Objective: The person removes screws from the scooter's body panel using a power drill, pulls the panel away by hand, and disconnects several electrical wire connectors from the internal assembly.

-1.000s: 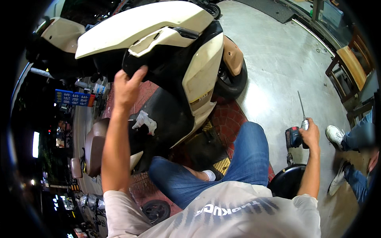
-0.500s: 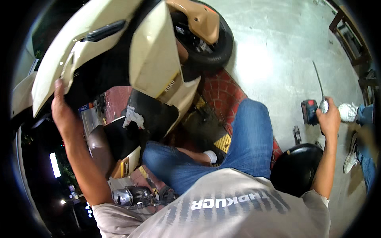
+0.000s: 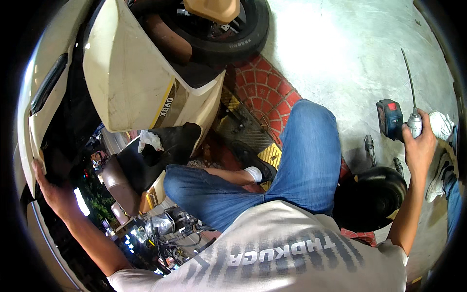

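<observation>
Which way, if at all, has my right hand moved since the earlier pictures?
Yes, rightward: your right hand, holding the power tool, now sits farther right of the red paving.

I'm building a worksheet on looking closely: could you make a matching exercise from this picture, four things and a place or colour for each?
1. Cordless driver
2. Left hand
3. Stool
4. Paving

A. red
B. at a cream panel's edge
C. held in the right hand
D. black, round-topped

Pairs: 1-C, 2-B, 3-D, 4-A
</observation>
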`<state>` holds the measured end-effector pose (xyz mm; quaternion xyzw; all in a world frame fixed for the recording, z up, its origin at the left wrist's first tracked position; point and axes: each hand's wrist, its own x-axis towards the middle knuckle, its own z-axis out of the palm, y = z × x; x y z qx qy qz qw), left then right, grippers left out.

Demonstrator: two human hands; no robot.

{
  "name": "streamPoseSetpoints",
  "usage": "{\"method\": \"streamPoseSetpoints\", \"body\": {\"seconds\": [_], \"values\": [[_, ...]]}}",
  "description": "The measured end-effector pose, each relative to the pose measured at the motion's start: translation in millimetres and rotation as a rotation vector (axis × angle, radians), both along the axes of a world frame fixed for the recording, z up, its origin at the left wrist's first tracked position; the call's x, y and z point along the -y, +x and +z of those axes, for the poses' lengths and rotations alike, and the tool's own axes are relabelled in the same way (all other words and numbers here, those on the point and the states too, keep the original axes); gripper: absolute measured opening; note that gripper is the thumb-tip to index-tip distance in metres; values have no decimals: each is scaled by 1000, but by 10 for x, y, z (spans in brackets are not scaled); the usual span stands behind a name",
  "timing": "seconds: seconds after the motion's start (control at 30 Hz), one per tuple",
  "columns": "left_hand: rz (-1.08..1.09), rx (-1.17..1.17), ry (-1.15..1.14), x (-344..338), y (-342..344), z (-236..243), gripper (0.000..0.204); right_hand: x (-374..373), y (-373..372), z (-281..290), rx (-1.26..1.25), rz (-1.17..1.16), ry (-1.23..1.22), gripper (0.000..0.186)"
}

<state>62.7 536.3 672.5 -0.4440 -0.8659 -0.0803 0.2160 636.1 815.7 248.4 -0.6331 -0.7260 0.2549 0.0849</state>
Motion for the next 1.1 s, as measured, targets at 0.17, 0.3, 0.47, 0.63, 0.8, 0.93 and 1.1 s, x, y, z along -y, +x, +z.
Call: {"method": "streamPoseSetpoints", "body": {"seconds": [0.17,0.3,0.47,0.63,0.8,0.93,1.1], "values": [[22,599,504,78,-155,250,66,-3,22,11,19,-13,-34,45],[-34,254,220,260,-319,234,72,-22,-5,-15,51,-10,-14,44],[-24,71,161,269,-185,269,76,-87,29,-30,21,2,-11,47],[354,695,890,120,84,-123,53,-29,90,18,89,50,98,48],[236,516,167,-189,244,-73,49,-13,-55,78,98,6,-13,49],[226,569,126,-281,346,-80,70,-2,-205,299,209,3,-22,49],[231,433,41,-123,110,-5,66,-8,-124,180,196,13,8,51]]}}
